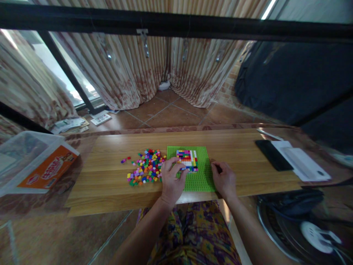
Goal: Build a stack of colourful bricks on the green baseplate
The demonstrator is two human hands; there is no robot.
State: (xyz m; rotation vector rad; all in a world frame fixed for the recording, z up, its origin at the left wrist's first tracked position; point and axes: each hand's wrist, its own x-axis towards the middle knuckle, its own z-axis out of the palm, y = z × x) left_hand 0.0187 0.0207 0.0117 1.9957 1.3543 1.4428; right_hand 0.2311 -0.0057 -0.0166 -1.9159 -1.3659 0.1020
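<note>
My left hand [172, 178] is bent over the left part of a green studded baseplate [202, 182]. Its thumb and fingers close at the lower left corner of a square patch of coloured toy bricks [193, 158] on that plate. Whatever sits between those fingertips is too small to make out. Along the plate's right edge rests my right hand [224, 178], its fingers curled in; their tips are by the edge, and anything inside is hidden. Loose toy bricks [149, 165] in many colours lie in a pile just left of my left hand.
The wooden table [110, 147] carries a black phone-like slab [273, 154] and a white box [306, 162] at its right end. A clear plastic tub [52, 138] with an orange label stands at the left. A dark metal bar [176, 24] crosses above.
</note>
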